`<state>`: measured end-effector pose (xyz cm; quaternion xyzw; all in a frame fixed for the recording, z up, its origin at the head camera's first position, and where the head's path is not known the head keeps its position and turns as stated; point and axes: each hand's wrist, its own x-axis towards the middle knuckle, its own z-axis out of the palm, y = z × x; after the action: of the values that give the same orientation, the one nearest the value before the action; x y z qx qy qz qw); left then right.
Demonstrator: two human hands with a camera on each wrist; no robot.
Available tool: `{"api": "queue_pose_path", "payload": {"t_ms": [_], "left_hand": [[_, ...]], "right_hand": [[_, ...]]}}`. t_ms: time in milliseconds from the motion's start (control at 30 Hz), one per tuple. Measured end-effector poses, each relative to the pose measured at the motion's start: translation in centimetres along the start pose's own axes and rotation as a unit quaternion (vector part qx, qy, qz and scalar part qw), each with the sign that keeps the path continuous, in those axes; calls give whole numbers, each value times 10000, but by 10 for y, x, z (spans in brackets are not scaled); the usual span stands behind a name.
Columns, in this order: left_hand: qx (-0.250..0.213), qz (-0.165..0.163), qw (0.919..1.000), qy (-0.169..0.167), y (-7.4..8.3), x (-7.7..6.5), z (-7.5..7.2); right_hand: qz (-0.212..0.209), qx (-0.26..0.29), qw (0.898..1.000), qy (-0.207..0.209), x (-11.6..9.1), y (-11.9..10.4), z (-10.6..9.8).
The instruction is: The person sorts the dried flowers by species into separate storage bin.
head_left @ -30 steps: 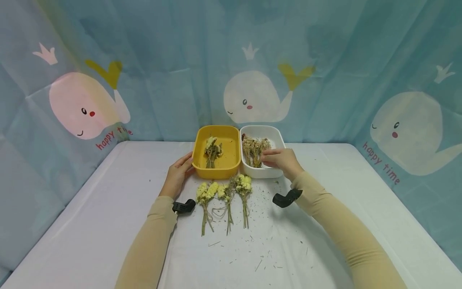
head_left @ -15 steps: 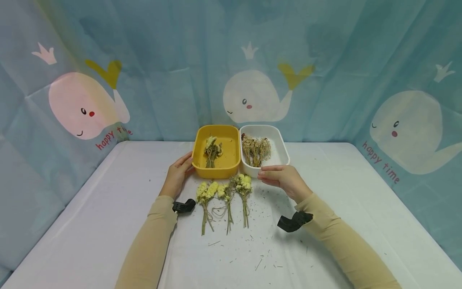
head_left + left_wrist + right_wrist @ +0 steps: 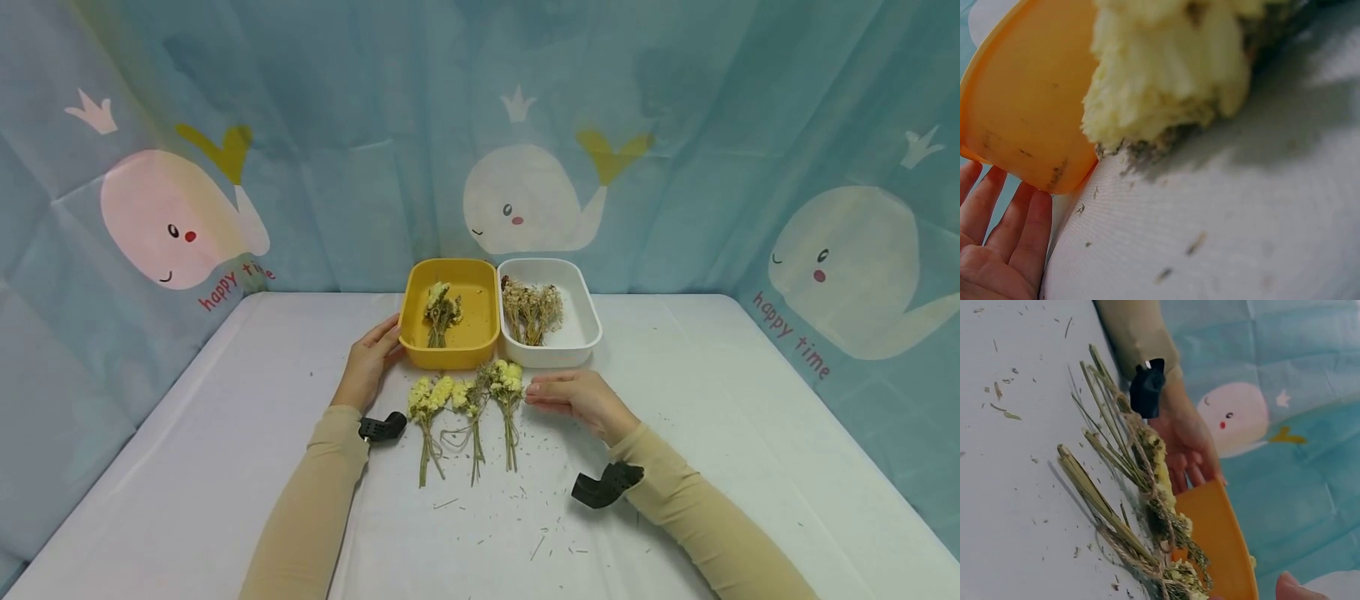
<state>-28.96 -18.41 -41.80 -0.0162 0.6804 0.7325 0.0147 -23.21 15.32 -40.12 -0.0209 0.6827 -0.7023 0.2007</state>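
Observation:
My left hand (image 3: 369, 362) lies against the left side of the yellow bin (image 3: 450, 358), its fingers extended along the wall in the left wrist view. That bin holds a small dried bunch (image 3: 442, 315). Just in front of it, three twine-tied bunches of yellow dried flowers lie on the table: a left one (image 3: 429, 404), a middle one (image 3: 472, 408) and a right one (image 3: 507, 392). My right hand (image 3: 581, 402) hovers beside the right bunch, fingers loosely bent and holding nothing, fingertips right at its yellow heads. Part of my thumb (image 3: 1294, 589) shows low in the right wrist view.
A white bin (image 3: 585, 333) adjoins the yellow one on the right, with several beige dried bunches (image 3: 532, 312) inside. Stem scraps (image 3: 537, 547) and crumbs are scattered on the white tablecloth (image 3: 420, 550). A blue whale-print curtain (image 3: 360, 192) stands behind.
My right hand has come out of the white bin, down past its front edge, and moved left to the right yellow bunch. The left hand stays at the yellow bin.

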Motion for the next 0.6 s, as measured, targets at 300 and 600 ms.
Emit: {"api": "queue_pose_path", "payload": {"t_ms": [300, 600], "left_hand": [[54, -46, 10000, 3, -1, 1, 0], [20, -57, 10000, 9, -1, 1, 0]], "right_hand": [[182, -147, 9993, -289, 4, 11, 4], [568, -52, 9977, -378, 4, 17, 9]]}}
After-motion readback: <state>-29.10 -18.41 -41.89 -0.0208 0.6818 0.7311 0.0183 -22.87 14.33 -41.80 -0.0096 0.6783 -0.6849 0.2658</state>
